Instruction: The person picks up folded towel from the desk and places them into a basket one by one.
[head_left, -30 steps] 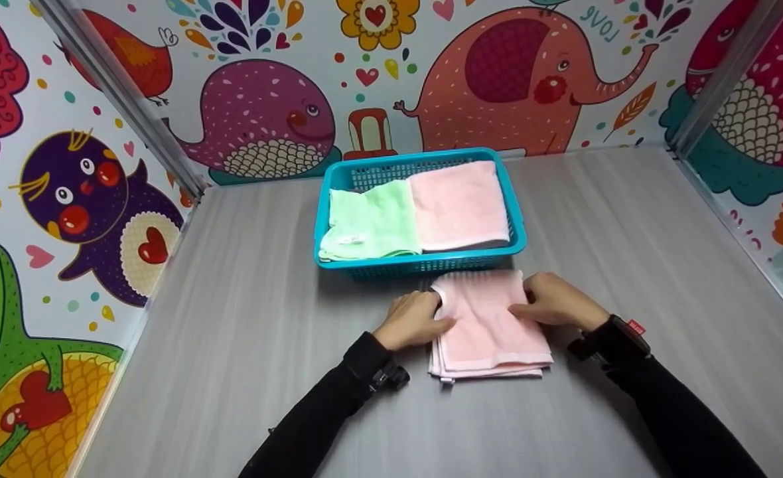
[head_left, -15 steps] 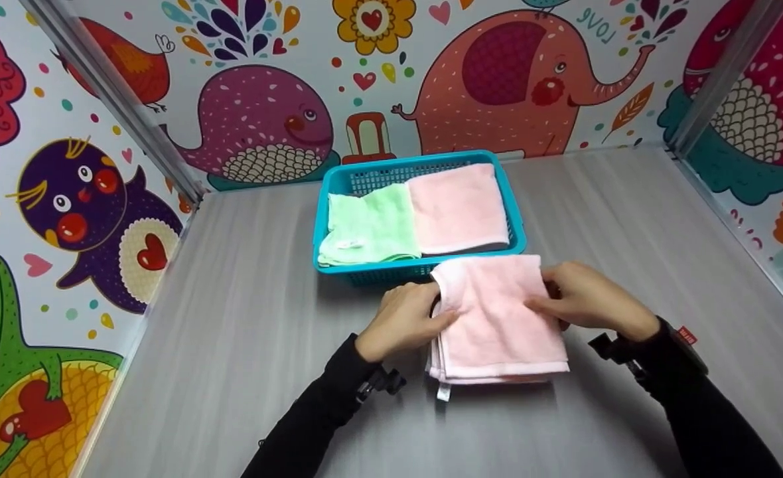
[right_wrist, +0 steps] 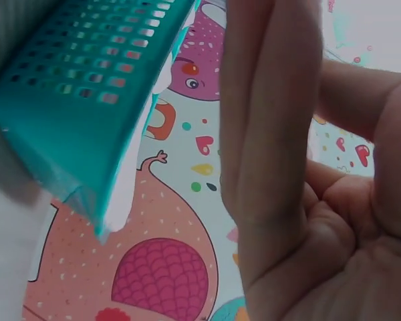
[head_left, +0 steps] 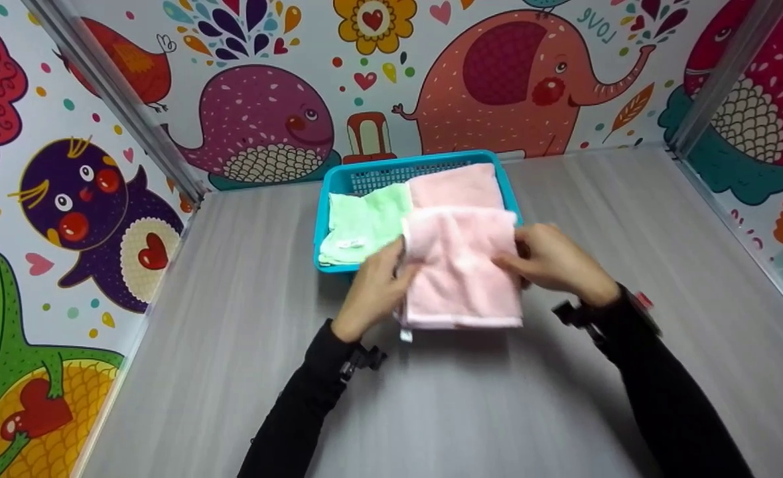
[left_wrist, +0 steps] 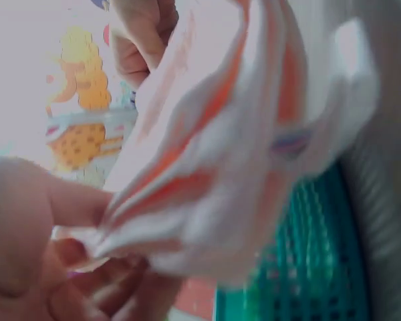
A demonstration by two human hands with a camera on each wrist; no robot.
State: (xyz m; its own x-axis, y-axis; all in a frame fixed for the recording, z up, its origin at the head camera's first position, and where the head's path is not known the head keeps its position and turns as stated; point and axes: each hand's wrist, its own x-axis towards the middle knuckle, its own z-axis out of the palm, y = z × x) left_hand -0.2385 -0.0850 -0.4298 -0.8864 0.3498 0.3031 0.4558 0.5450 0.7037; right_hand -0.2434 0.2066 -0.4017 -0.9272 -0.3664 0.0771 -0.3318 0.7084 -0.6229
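Observation:
A folded pink towel [head_left: 461,272] is held up between both hands in the head view, overlapping the front of the teal basket [head_left: 338,268]. My left hand [head_left: 375,289] pinches its left edge, thumb on top and fingers beneath. At the right edge, my right hand [head_left: 557,262] grips it the same way. The left wrist view shows the towel's layered folds [left_wrist: 207,154] bunched at the left thumb, with a white tag [left_wrist: 357,80] hanging off. Inside the basket lie a folded green towel [head_left: 365,226] and another pink towel [head_left: 458,182], partly covered by the held one.
The basket stands on a grey table [head_left: 245,299] near the back wall [head_left: 378,79], which is printed with cartoon animals. A similarly printed side wall [head_left: 86,219] rises at the left, and another [head_left: 763,133] at the right.
Both hands have lifted the pink towel off the table and carried it forward and slightly left, from in front of the basket to over its front rim. The basket has stayed put.

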